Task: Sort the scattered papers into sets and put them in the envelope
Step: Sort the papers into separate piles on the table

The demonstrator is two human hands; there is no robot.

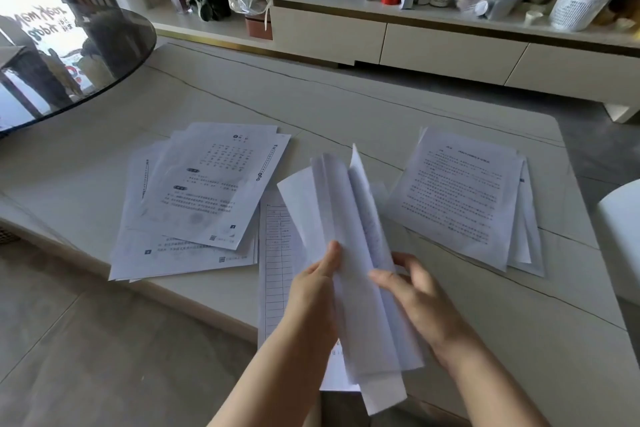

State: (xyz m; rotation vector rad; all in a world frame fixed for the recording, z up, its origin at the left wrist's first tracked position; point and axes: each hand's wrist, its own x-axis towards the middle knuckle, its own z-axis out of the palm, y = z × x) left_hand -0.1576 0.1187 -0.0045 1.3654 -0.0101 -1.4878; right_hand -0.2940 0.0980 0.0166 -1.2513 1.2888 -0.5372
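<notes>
I hold a bundle of white sheets [349, 253] on edge above the table's near side, its pages fanned apart at the top. My left hand [313, 291] grips the bundle from the left, thumb on its face. My right hand [415, 291] is at its right side, fingertips on a page edge. A pile of printed pages [194, 198] lies on the table to the left. A second pile of text pages [464, 198] lies to the right. Beneath the bundle lies a sheet with a printed table [277, 263]. I cannot make out an envelope.
The pale stone table [346, 104] ends close to my body. A round dark glass tabletop [69, 55] overhangs at far left. A low white cabinet [450, 45] behind carries bottles, a red flask and bags. Something white [623, 236] stands at the right edge.
</notes>
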